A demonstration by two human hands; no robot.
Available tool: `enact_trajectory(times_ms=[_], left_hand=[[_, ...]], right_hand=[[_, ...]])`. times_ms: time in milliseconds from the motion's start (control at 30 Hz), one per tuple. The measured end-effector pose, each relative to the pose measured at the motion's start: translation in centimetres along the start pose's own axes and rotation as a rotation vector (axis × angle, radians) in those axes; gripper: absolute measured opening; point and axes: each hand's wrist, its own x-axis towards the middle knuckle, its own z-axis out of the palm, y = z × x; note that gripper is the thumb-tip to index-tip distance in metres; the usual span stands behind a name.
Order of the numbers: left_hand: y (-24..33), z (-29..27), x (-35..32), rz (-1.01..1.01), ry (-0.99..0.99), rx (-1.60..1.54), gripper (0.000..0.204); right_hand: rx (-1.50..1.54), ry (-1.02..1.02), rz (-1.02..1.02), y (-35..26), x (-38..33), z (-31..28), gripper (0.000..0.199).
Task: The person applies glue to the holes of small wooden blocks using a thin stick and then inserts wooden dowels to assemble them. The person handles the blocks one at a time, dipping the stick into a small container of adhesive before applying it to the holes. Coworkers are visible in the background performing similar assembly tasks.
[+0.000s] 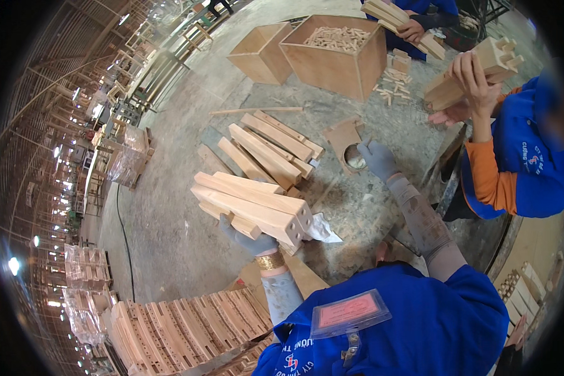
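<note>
The left hand (pixel 252 241) was closed from below around a bundle of wooden bars (pixel 252 203). The right hand (pixel 376 158) was loosely curled, holding nothing, and its fingers touched the rim of a small cup (pixel 354 160) just beside it.

Wooden blocks (pixel 250 203) in left hand (pixel 252 241); glue cup (pixel 356 159) under right hand (pixel 377 158).

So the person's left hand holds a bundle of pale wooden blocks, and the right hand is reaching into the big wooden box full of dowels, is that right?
Not quite. The gloved left hand does hold the bundle of pale wooden blocks, but the gloved right hand is at the small round container of pale paste on the floor, not in the large wooden box of dowels, which stands farther away. The head view shows this.
</note>
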Motion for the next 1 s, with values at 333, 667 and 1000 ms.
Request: enact_trajectory(times_ms=[333,667,1000], left_hand=[[-0.1,1.0,1.4,-0.07,0.015,-0.164,0.066],[0.2,2.7,1.1,-0.109,-0.114,-0.311,0.056],[-1.0,3.0,1.2,0.131,0.08,0.13,0.046]], right_hand=[[0.97,0.066,0.556,1.3,-3.5,-0.2,0.02],[1.331,0.321,0.728,2.3,-1.6,0.0,0.016],[1.472,0.12,0.317,-1.0,0.5,-2.2,0.016]])
